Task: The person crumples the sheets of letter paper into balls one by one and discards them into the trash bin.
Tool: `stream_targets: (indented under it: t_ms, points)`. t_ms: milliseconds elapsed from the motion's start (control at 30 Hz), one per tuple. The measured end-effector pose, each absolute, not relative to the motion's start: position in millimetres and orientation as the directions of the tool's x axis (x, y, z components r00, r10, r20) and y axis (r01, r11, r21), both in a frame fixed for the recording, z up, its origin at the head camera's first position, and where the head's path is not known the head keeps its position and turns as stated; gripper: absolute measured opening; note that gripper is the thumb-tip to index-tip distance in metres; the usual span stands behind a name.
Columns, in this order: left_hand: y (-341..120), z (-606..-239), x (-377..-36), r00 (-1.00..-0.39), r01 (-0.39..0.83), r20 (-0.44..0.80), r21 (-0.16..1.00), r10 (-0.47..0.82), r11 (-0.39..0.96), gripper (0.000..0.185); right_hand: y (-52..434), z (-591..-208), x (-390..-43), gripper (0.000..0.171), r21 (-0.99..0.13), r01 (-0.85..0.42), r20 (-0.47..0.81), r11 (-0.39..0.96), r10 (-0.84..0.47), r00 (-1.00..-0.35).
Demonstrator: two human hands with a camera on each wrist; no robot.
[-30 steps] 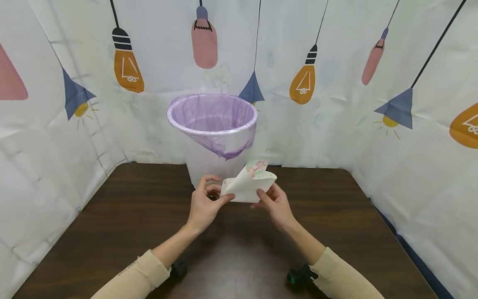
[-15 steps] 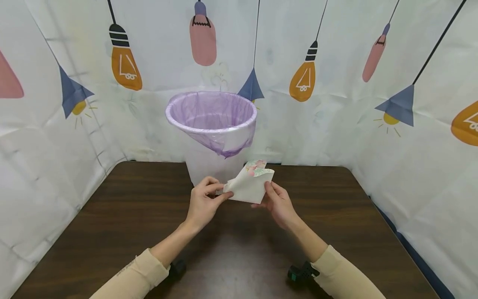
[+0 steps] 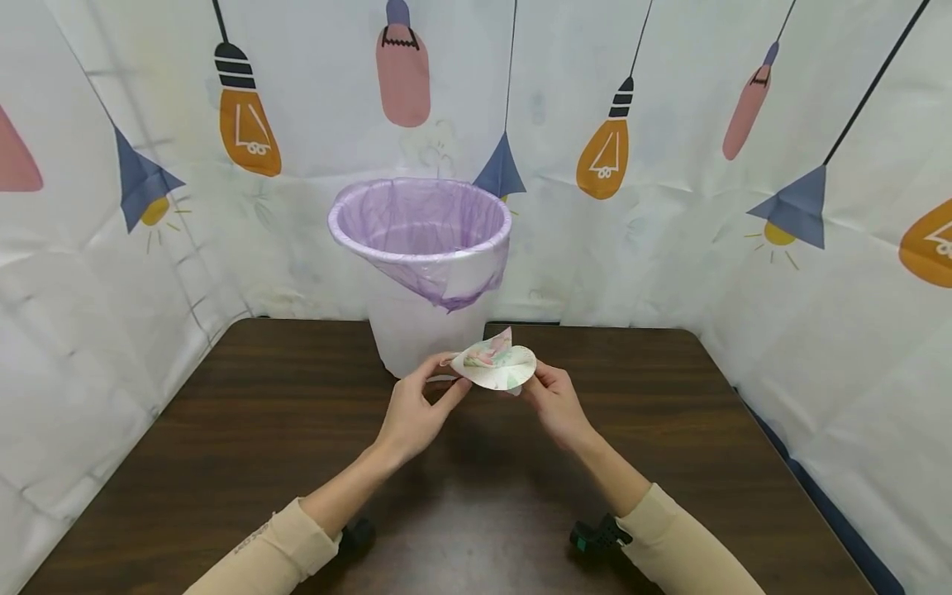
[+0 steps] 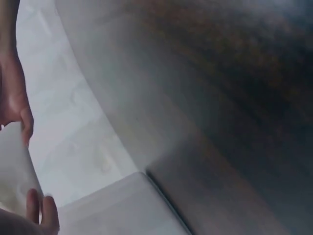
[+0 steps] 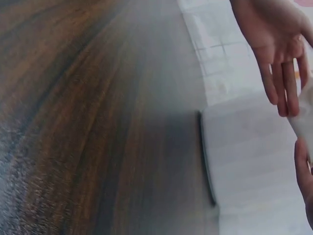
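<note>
A folded piece of white paper with a pink and green floral print (image 3: 494, 368) is held up between both hands, in front of the bin. My left hand (image 3: 412, 413) pinches its left edge between thumb and fingers. On the right side, my right hand (image 3: 556, 405) grips the paper, its fingertips partly hidden behind it. The paper's near edge is rounded and its printed face shows, with a pointed fold standing up. Both wrist views catch only part of the paper (image 4: 12, 166) at their borders.
A white bin (image 3: 424, 330) lined with a purple bag (image 3: 446, 285) stands behind the hands at the far side of the dark wooden table (image 3: 283, 397). White cloth printed with lamps (image 3: 744, 289) surrounds the table. Dark devices are on both wrists.
The paper has tipped toward me, so its printed inside shows where the plain white outside was. Both hands have shifted slightly with it. The bin has not moved on the table.
</note>
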State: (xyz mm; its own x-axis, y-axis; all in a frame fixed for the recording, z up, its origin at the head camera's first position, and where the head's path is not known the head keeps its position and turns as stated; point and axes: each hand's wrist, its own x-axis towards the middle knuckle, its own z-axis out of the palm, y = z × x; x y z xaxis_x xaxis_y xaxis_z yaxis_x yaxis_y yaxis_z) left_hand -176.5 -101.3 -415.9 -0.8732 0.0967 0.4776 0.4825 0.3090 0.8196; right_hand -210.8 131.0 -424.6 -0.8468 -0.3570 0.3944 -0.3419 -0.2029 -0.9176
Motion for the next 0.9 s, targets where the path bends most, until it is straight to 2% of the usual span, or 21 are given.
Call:
stream_targets:
  t_ms: [133,300,467,633,800,900]
  points:
    - [-98,-416,-175,-0.899,0.434,0.412,0.884,0.148,0.174,0.049,131,-426,-212,0.020,-0.901,-0.419,0.430,-0.110,-0.342,-0.836]
    - [-91,-414,-176,-0.914,0.388,0.379,0.921,0.147,0.036,0.044,127,-429,-211,0.018,-0.878,-0.476,0.459,-0.052,-0.375,-0.806]
    - [-83,-408,-177,-0.895,0.432,0.426,0.901,0.136,0.024,0.034,123,-431,-210,0.016,-0.877,-0.480,0.460,-0.021,-0.327,-0.826]
    - [-81,-406,-178,-0.876,0.467,0.461,0.884,0.138,0.011,0.030,119,-430,-209,0.005,-0.887,-0.453,0.462,-0.095,-0.237,-0.855]
    - [-81,-406,-183,-0.876,0.464,0.461,0.886,0.138,-0.017,0.029,117,-426,-212,0.030,-0.898,-0.389,0.424,-0.205,-0.171,-0.890]
    - [-81,-407,-185,-0.896,0.435,0.433,0.900,0.099,-0.002,0.036,117,-424,-213,0.031,-0.908,-0.363,0.394,-0.207,-0.137,-0.909]
